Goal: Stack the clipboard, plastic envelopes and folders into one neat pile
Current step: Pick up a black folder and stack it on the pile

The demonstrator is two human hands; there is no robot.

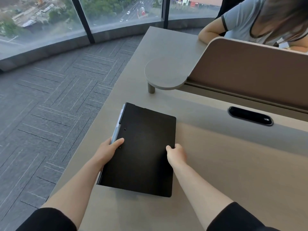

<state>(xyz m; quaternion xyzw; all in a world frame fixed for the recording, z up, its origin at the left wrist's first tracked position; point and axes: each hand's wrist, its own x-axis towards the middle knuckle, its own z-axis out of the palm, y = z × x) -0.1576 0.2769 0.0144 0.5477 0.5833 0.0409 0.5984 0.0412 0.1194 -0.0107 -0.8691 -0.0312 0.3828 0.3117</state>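
A pile topped by a black clipboard (141,147) lies on the beige desk (225,164) near its left edge. Grey-blue edges of plastic envelopes or folders (119,120) peek out under its left side; how many lie below is hidden. My left hand (110,150) grips the pile's left edge, thumb on top of the black cover. My right hand (176,154) holds the right edge, fingers curled around it. The pile's near end looks slightly lifted off the desk.
A small round raised shelf (165,74) on a leg stands behind the pile. A curved divider panel (250,64) runs along the right, with another person (250,19) leaning behind it. A black cable slot (250,115) sits at right. Carpeted floor and windows lie left.
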